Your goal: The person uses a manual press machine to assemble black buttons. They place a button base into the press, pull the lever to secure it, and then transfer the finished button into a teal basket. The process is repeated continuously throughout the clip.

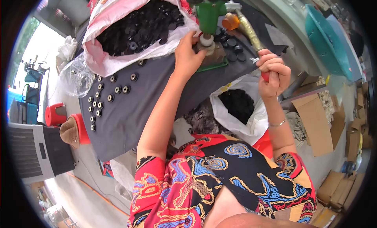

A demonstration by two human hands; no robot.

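Observation:
A green hand press (207,17) stands at the far middle of the cloth-covered table. My right hand (273,73) is closed round the red-tipped end of its lever (248,31), which is wrapped in yellowish material. My left hand (187,53) is at the press's left side, thumb and forefinger apart, beside a white round piece (207,40) under the ram. Whether the fingertips touch that piece is hard to make out. Black round caps (231,42) lie loose just right of the press. At its left, a pink-and-white sack (91,51) holds a heap of black caps (137,30).
Several black wheels with metal centres (118,90) lie on the dark cloth (129,118), near a clear bag of small rings (81,77). A white sack of black pieces (257,128) is below my right hand. Red stools (55,114), a teal basin (328,43) and cardboard boxes (314,124) surround the table.

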